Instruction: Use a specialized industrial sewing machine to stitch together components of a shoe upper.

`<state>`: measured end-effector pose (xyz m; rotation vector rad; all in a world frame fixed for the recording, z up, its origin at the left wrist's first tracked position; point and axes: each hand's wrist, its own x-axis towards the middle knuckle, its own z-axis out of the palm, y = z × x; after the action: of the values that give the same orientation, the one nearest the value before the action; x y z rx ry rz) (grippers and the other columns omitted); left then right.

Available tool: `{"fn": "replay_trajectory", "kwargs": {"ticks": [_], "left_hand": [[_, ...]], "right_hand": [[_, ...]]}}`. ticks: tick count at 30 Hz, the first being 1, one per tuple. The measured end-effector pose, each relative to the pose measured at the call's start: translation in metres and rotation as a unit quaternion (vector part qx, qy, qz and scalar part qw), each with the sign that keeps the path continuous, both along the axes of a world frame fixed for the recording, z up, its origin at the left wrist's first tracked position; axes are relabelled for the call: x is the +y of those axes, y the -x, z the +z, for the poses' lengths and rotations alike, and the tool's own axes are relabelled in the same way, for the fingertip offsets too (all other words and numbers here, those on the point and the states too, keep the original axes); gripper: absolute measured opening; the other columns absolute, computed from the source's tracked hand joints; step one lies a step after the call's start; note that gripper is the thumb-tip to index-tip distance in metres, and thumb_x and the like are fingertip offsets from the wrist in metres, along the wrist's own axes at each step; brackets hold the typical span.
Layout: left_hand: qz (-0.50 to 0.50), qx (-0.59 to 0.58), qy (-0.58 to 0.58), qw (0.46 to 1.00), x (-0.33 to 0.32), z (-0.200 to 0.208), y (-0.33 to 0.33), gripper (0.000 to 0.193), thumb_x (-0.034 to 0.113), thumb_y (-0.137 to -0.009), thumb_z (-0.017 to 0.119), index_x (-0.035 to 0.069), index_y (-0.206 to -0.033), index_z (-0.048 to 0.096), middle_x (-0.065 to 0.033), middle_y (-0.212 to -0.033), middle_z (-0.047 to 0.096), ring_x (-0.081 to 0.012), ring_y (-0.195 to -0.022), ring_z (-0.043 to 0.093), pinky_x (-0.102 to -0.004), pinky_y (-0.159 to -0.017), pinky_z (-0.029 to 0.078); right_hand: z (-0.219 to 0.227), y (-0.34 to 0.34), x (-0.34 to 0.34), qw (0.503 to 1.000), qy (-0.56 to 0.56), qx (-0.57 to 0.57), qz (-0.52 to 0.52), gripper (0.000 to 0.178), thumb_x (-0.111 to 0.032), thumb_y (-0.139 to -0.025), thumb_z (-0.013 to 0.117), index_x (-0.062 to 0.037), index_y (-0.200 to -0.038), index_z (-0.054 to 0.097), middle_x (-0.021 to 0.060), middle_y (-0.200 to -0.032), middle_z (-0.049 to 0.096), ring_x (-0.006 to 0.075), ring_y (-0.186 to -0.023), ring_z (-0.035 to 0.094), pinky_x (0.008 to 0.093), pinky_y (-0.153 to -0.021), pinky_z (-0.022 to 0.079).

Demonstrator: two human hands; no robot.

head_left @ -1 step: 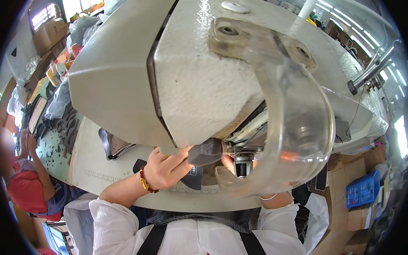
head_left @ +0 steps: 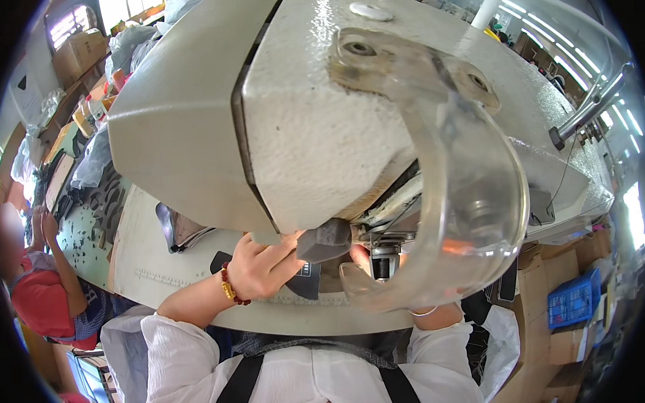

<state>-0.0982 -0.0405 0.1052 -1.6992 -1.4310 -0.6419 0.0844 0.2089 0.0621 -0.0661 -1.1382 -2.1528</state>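
My left hand (head_left: pixel 266 266), with a beaded bracelet (head_left: pixel 231 285) at its wrist, is at the near side of a sewing machine head (head_left: pixel 334 130). Its fingers are bent and close together, the tips hidden behind a dark grey rounded block (head_left: pixel 325 240). A dark fabric piece (head_left: pixel 305 282) with a pale printed mark lies beside and below these fingers. Most of my right hand (head_left: pixel 361 257) is hidden behind the clear curved guard (head_left: pixel 471 196); a fingertip shows beside the metal presser-foot area (head_left: pixel 385 260). What it holds cannot be made out.
Folded dark fabric (head_left: pixel 178 228) lies on the pale table (head_left: pixel 143 243), which has a ruler scale (head_left: pixel 176 278). At left, a person in red (head_left: pixel 49 303) works at a green table (head_left: pixel 82 228) strewn with dark cut pieces. A blue crate (head_left: pixel 573 299) and cardboard boxes stand at right.
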Motion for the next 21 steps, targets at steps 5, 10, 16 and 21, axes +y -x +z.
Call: {"fn": "replay_trajectory", "kwargs": {"ticks": [5,10,16,21], "left_hand": [[-0.001,-0.009,0.002,1.0,0.0,-0.007,0.001,0.013,0.005,-0.07,0.076,0.001,-0.078,0.066,-0.0224,-0.108,0.074,-0.0152,-0.06,0.061,-0.0296,-0.05,0.046],[0.0,-0.039,-0.009,0.999,0.002,-0.015,0.001,0.01,0.006,-0.072,0.074,0.002,-0.078,0.068,-0.0227,-0.11,0.075,-0.0129,-0.059,0.059,-0.0286,-0.047,0.042],[0.044,-0.022,0.011,0.999,0.0,-0.022,0.001,0.014,0.006,-0.075,0.074,0.004,-0.089,0.073,-0.0189,-0.115,0.075,-0.0119,-0.061,0.058,-0.0281,-0.046,0.038],[0.017,-0.086,0.035,0.996,0.001,-0.021,0.001,0.021,0.005,-0.076,0.074,0.004,-0.097,0.076,-0.0135,-0.117,0.075,-0.014,-0.068,0.062,-0.0283,-0.047,0.04]], "right_hand": [[0.007,0.0,-0.001,0.997,0.049,-0.041,0.041,0.047,-0.027,-0.1,0.067,-0.0004,-0.137,0.057,0.0158,-0.134,0.059,0.0268,-0.117,0.059,0.0397,-0.096,0.055],[0.015,-0.002,-0.003,0.985,0.117,-0.092,0.089,0.044,-0.026,-0.098,0.069,-0.0008,-0.133,0.059,0.0158,-0.13,0.06,0.0277,-0.113,0.061,0.0403,-0.093,0.056],[0.023,0.0,-0.005,0.932,0.265,-0.177,0.174,0.041,-0.024,-0.096,0.07,-0.0013,-0.129,0.062,0.0158,-0.125,0.063,0.0288,-0.107,0.062,0.041,-0.089,0.056],[0.029,0.003,-0.008,0.795,0.466,-0.263,0.285,0.038,-0.022,-0.094,0.072,-0.0017,-0.125,0.064,0.0159,-0.121,0.064,0.0298,-0.103,0.064,0.0416,-0.086,0.056]]}}
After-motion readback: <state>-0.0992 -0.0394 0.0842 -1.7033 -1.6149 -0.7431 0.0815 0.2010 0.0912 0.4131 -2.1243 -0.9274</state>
